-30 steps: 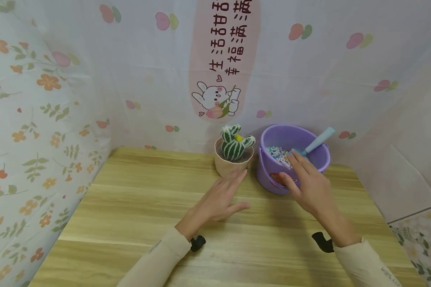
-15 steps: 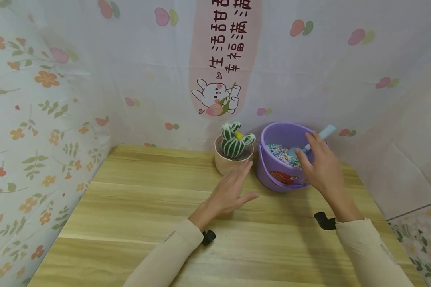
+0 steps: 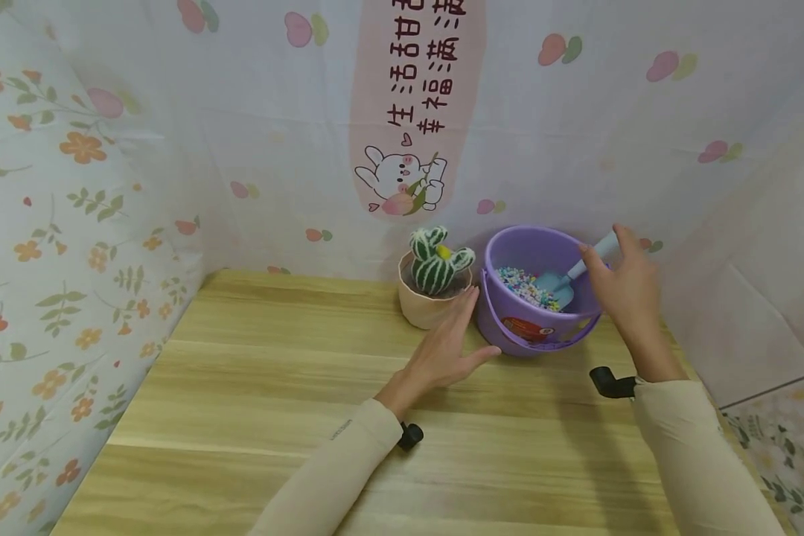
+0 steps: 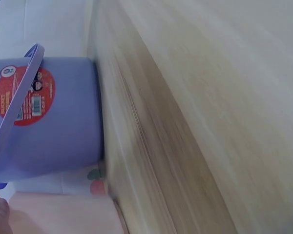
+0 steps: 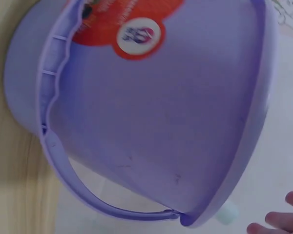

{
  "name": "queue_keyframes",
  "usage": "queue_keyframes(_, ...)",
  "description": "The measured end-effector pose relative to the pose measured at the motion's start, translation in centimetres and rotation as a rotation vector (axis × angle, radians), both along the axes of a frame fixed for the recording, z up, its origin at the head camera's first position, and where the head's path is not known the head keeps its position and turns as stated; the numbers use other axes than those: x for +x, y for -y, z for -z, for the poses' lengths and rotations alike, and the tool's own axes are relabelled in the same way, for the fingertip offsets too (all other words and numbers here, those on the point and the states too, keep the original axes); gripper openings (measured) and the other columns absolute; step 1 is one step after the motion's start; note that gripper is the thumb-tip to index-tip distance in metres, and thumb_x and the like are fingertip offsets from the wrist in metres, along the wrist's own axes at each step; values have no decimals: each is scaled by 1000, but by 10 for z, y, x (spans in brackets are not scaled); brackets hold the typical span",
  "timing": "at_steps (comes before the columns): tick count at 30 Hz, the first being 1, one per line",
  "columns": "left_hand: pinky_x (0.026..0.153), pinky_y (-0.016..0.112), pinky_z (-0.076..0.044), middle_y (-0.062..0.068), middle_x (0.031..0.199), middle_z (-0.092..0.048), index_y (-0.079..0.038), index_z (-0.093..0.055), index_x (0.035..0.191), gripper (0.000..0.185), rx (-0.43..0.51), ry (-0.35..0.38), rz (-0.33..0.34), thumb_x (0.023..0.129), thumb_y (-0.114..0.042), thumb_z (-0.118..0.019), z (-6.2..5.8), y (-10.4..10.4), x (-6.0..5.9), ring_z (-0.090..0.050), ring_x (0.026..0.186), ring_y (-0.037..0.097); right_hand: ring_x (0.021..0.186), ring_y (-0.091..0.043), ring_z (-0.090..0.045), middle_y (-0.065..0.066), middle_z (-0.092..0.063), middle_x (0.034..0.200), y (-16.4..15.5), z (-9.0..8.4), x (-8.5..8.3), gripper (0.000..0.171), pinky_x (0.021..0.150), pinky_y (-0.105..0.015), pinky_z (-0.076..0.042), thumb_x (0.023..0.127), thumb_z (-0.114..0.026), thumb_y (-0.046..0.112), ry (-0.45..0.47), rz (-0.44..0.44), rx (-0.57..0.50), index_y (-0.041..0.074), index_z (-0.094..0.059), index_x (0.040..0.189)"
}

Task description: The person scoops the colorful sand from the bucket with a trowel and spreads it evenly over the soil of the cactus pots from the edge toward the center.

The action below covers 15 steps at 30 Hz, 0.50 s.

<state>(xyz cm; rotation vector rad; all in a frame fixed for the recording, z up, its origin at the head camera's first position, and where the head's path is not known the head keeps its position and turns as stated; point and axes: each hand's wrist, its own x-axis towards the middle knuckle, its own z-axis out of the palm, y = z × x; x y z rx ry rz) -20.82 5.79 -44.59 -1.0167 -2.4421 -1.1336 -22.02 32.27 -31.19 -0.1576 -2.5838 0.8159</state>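
A purple bucket [image 3: 505, 316] with small multicoloured beads [image 3: 517, 283] in it stands at the back of the table. A light blue toy shovel [image 3: 576, 270] leans inside, its blade on the beads and its handle over the right rim. My right hand [image 3: 631, 294] is at the handle's end, thumb and fingers spread to either side; in the right wrist view its fingertips [image 5: 278, 219] are apart from the handle tip [image 5: 228, 213]. My left hand [image 3: 442, 350], fingers straight, reaches between the bucket and a pale pot [image 3: 418, 305] with a knitted cactus [image 3: 434, 274].
A patterned cloth [image 3: 275, 134] hangs close behind the bucket and pot, with a floral cloth [image 3: 60, 298] on the left side. The wooden table [image 3: 261, 372] spreads out in front. The bucket's handle [image 5: 88, 195] hangs down along its front.
My right hand has moved right and away from over the beads to the shovel's handle end. My left hand has slid right and forward, from before the pot towards the bucket.
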Motion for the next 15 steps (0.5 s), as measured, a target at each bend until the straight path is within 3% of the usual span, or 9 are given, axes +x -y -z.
queue_keyframes(7,119,33,-18,3,164,-7,-10,-4,157,96,40,92,-5,92,-52,-61,4,-11,-3,-13,149,18,144,-44,-20,-19,-19,159,-15,-3,-10,90,110,-64,-23,91,-52,61,141,50,-167,14,-14,157)
queue_keyframes(15,118,36,-21,7,164,-10,-11,-3,157,95,100,149,-12,92,-52,-59,9,-17,-4,-13,149,17,143,-37,-24,-19,-27,155,-24,-4,-20,96,114,-53,-26,87,-60,58,161,119,-311,16,-10,158)
